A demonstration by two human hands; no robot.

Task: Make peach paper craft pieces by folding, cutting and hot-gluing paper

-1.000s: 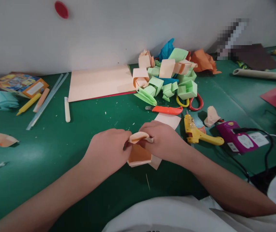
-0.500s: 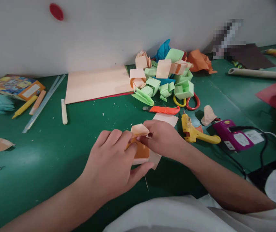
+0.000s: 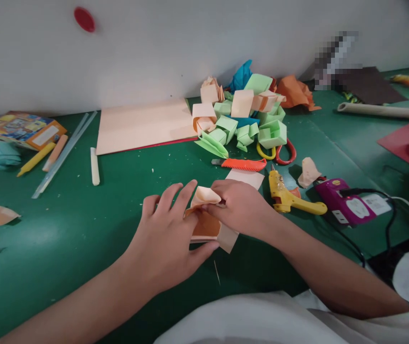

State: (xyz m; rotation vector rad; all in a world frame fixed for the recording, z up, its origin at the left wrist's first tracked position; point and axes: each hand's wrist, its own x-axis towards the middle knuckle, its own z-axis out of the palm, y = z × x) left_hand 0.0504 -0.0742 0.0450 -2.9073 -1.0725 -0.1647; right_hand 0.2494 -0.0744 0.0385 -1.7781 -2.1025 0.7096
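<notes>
A small folded piece of peach paper (image 3: 205, 226) with an orange inner side is between my hands, above the green table. My left hand (image 3: 170, 234) holds it from the left, its thumb along the near edge and index finger at the inner side; the other fingers are raised and spread. At the far right edge, my right hand (image 3: 243, 206) pinches the paper below an upturned, curled flap (image 3: 206, 196). Its fingertips are partly hidden. A flat pale paper strip (image 3: 246, 177) lies under the right hand, its near end showing below.
Beyond my hands lie an orange cutter (image 3: 244, 164), red and yellow scissors (image 3: 286, 152) and a heap of folded papers (image 3: 240, 110). On the right are a yellow glue gun (image 3: 290, 196) and purple power adapter (image 3: 351, 200) with cords. A peach sheet (image 3: 143, 126) lies against the wall.
The left hand's fingers have lifted and spread, and its thumb has slid slightly left. The curled flap stands a little higher and rounder. My right hand has barely moved.
</notes>
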